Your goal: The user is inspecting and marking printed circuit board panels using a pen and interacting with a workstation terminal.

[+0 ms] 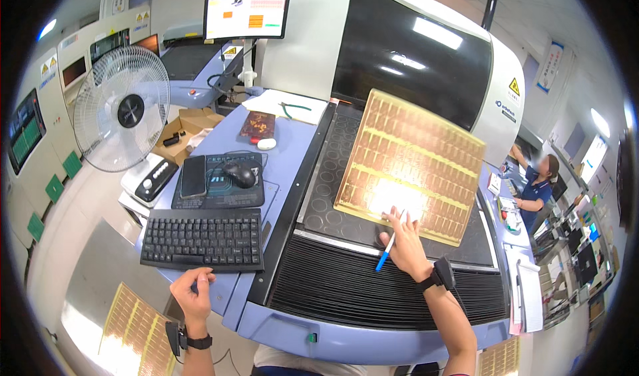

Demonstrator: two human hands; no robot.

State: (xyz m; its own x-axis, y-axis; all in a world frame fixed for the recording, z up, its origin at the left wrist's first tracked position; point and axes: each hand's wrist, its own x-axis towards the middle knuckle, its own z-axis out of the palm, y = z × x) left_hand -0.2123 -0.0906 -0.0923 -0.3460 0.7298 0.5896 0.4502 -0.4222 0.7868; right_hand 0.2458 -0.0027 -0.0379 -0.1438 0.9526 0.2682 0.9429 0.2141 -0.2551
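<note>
A large gold and brown circuit board panel (414, 156) lies slanted over the machine's black bed, glare bright on its lower part. My right hand (407, 248) is at the panel's near edge, fingers reaching onto its face. Between those fingers sits a white pen with a blue end (384, 256), pointing down toward me. Whether the thumb also grips the panel's edge I cannot tell. My left hand (193, 293) is loosely closed, just in front of the black keyboard (202, 237), with nothing showing in it.
Left of the bed are a mouse (239, 174), a phone (194, 176), pliers (294, 107) and a fan (126, 109). A monitor (246, 8) stands behind. Another panel (133, 333) lies low at the left. A co-worker (536, 188) works at the right, beyond some papers (527, 289).
</note>
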